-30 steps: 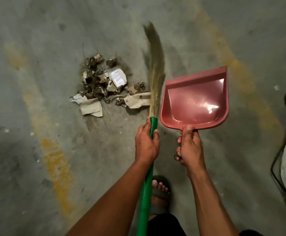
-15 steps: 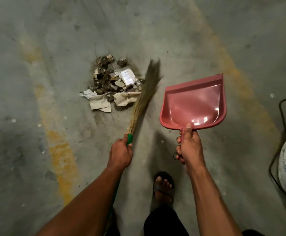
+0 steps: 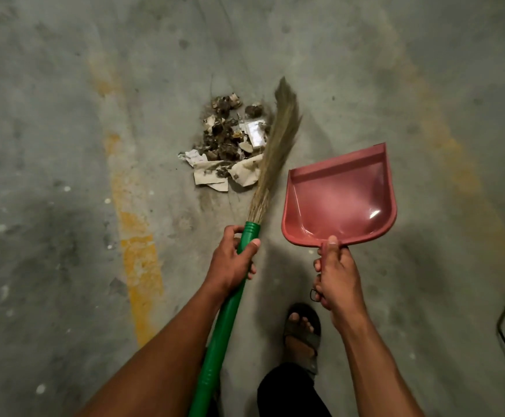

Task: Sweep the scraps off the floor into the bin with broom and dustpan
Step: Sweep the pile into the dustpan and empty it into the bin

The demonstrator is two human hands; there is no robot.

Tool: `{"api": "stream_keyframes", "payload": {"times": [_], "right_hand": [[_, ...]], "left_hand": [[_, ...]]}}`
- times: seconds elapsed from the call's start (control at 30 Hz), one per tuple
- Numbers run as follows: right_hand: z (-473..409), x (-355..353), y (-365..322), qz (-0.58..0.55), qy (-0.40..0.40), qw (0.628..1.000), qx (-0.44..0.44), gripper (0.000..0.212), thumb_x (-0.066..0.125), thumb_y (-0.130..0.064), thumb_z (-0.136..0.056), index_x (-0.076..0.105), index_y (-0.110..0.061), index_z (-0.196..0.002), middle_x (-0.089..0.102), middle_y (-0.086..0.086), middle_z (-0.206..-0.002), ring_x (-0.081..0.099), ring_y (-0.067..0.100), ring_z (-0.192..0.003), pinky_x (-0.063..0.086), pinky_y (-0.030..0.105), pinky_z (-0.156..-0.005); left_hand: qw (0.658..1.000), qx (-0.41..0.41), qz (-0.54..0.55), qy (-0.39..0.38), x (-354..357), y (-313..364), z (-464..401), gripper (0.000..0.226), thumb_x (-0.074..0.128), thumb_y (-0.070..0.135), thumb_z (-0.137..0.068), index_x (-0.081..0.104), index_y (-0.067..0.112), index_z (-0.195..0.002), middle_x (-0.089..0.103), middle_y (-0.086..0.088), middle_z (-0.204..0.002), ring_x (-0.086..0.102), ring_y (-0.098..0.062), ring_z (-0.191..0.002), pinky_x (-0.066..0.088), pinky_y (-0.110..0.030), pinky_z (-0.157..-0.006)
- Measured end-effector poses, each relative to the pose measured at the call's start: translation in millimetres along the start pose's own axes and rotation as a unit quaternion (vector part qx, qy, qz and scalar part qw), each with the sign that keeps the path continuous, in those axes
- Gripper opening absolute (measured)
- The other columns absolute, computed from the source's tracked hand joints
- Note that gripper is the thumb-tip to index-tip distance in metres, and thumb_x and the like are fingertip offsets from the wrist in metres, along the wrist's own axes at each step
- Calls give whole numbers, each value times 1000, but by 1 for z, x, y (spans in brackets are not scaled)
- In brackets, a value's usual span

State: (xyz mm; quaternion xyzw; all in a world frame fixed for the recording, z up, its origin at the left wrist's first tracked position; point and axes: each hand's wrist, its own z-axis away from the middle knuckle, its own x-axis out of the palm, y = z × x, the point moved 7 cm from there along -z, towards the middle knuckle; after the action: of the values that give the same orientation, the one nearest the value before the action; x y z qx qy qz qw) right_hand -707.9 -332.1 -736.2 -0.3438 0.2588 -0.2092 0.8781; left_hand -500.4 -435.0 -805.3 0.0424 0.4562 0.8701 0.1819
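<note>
Two hands work: left hand [image 3: 233, 263] holds broom [image 3: 275, 149] at scraps' [image 3: 230, 142] three o'clock; right hand [image 3: 335, 276] holds dustpan [image 3: 340, 197], ready to catch.

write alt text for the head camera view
Left hand grips a green-handled straw broom beside a pile of paper scraps on the grey concrete floor; right hand holds an empty pink plastic dustpan.

Glossy plastic dustpan [image 3: 340, 200]; paper scraps [image 3: 230, 145]; floor [image 3: 64, 115] seemingly rough concrete.
</note>
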Motion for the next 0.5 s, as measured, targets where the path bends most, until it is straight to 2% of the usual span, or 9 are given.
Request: {"api": "stream_keyframes", "payload": {"times": [0.07,0.13,0.27,0.33,0.4,0.5], "right_hand": [[0,9,-1,-5,-11,1000,4,50,36,-65,-106,58,-21,-99,55,3,-76,42,11,-42,39,27,-42],[-1,17,-4,-7,-17,1000,2,47,37,-65,-106,58,-23,-98,55,3,-76,41,11,-42,40,28,-42],[0,31,-8,-16,-26,1000,0,45,37,-63,-106,58,-24,-97,55,2,-76,41,11,-42,40,28,-43],[-1,39,-11,-14,-29,999,2,45,37,-61,-107,57,-22,-97,54,2,-76,40,11,-41,39,26,-42],[-3,48,-13,-11,-37,999,3,45,37,-61,-107,57,-21,-96,53,3,-76,39,10,-41,37,24,-41],[-8,55,-15,0,-51,999,-5,45,37,-60,-108,56,-22,-94,53,5,-78,39,10,-41,37,24,-39]], "left_hand": [[999,0,33,10,-7,3,-4,26,58,29,-108,55,25,-134,74,-9,-104,66,-18,-67,55,-35,-58],[998,5,62,34,-19,5,-10,18,49,27,-112,61,24,-126,75,-7,-100,62,-15,-65,52,-31,-55],[984,-20,145,101,-51,6,-22,17,46,32,-112,60,21,-110,60,-8,-78,58,-21,-59,46,-33,-49],[979,-15,162,126,-67,8,-25,17,49,37,-111,54,22,-118,57,-7,-84,55,-18,-56,45,-31,-47],[972,-18,181,151,-83,5,-29,27,51,38,-111,44,23,-132,56,-10,-89,53,-18,-54,45,-30,-45],[955,-60,220,190,-105,-17,-37,25,45,35,-113,44,16,-130,57,-12,-91,56,-20,-55,48,-30,-46]]}}
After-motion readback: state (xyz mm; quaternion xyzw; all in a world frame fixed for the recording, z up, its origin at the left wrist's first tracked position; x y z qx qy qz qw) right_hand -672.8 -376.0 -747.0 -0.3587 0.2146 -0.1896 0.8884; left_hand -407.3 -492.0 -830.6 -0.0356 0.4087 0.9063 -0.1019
